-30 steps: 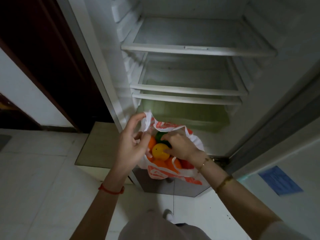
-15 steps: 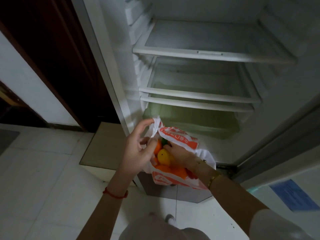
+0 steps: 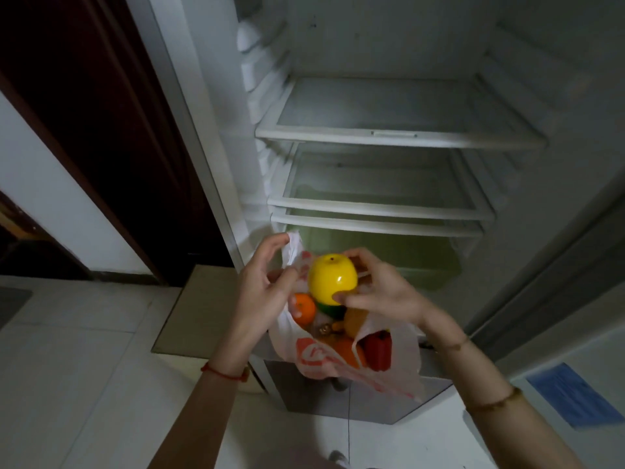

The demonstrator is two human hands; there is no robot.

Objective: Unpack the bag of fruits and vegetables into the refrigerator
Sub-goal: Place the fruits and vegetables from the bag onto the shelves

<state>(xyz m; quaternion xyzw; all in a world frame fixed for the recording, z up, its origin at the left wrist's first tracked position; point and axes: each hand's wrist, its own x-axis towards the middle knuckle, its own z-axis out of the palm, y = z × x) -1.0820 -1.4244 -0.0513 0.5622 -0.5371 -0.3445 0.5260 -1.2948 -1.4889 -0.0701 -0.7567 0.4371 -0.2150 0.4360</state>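
While the right hand [image 3: 382, 292] curls its thumb and fingers around a glossy yellow apple [image 3: 332, 279], the fruit sits just above the open mouth of the plastic bag [image 3: 382, 370], in front of the open refrigerator [image 3: 389, 45]. That white bag with orange print hangs below both hands, held up at its left handle by the left hand [image 3: 262, 286], whose thumb and forefinger pinch the plastic while the other fingers curl loosely beside it. Inside the bag lie an orange [image 3: 303, 308] at the left, a green fruit [image 3: 329, 309] directly under the apple, and a red pepper [image 3: 378, 348] at the right showing through a gap in the plastic. Behind the hands stand the refrigerator's glass shelves [image 3: 399, 137], with a greenish crisper drawer [image 3: 399, 252] beneath them. Pale floor tiles [image 3: 67, 367] spread to the left.
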